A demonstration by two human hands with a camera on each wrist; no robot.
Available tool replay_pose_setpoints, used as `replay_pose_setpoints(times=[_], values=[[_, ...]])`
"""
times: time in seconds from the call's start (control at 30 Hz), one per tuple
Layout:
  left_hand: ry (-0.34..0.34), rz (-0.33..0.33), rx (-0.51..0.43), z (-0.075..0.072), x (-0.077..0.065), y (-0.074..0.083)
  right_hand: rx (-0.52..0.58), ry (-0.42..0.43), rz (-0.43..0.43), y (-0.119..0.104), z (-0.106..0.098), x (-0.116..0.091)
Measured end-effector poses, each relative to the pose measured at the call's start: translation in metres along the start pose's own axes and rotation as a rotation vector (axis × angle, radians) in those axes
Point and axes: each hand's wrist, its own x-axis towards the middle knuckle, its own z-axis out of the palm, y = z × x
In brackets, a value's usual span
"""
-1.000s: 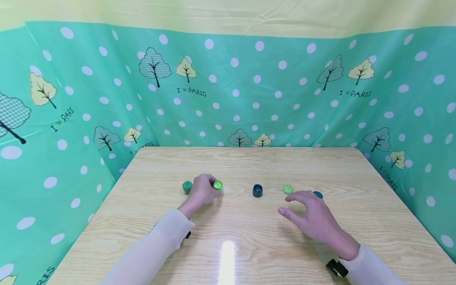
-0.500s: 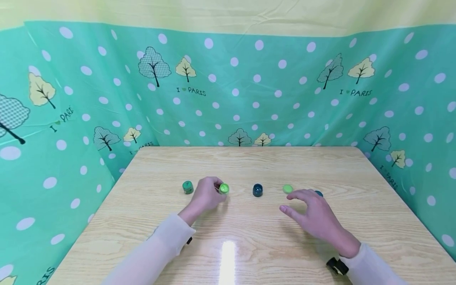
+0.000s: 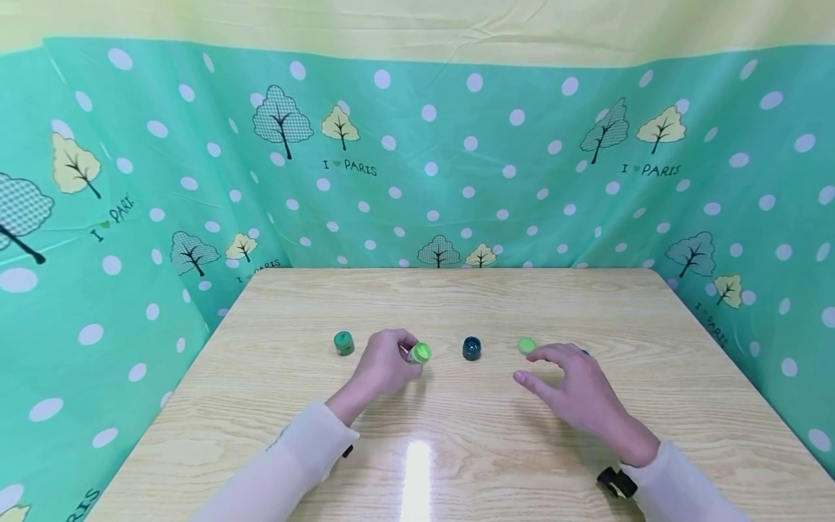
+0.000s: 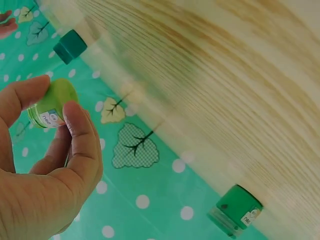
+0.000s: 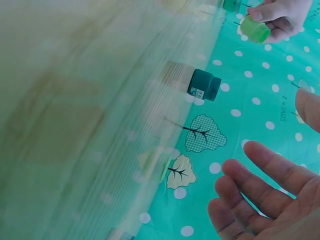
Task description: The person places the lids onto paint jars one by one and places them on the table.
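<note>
So the light green jar [image 3: 420, 353] is right in the fingers of the left hand [image 3: 386, 365], pinched between thumb and fingertips. It's tilted, with its top leaning to the right, and it looks to be held up off the table [image 3: 457, 301]. In the left wrist view you can see the thumb on one side and a finger on the other, plus a small label on the jar's side.

Nearest neighbour on the right is a dark blue jar [image 3: 472, 349], standing upright on the table between the two hands and not touched by either. On the other side, just left of the left hand, there's a dark green jar [image 3: 343, 343], also upright.

The right hand [image 3: 580, 395] isn't holding anything: thumb apart from the fingers, all loosely curved. A flat light green disc [image 3: 526, 346] lies just beyond its index fingertip, and a bit of something blue [image 3: 585, 352] peeks out behind the knuckles, mostly hidden. Behind it all hangs a dotted green curtain [image 3: 450, 210].
</note>
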Motion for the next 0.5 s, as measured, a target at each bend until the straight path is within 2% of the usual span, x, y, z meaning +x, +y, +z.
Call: replay_pose_setpoints(times=[0.27,0.5], values=[[-0.005,0.011,-0.007,0.001,-0.007,0.004,0.003,-0.001,0.005,0.002,0.001,0.005],[-0.017,0.047,-0.026,0.003,-0.014,0.008,-0.005,0.010,0.004,0.006,0.003,0.008]])
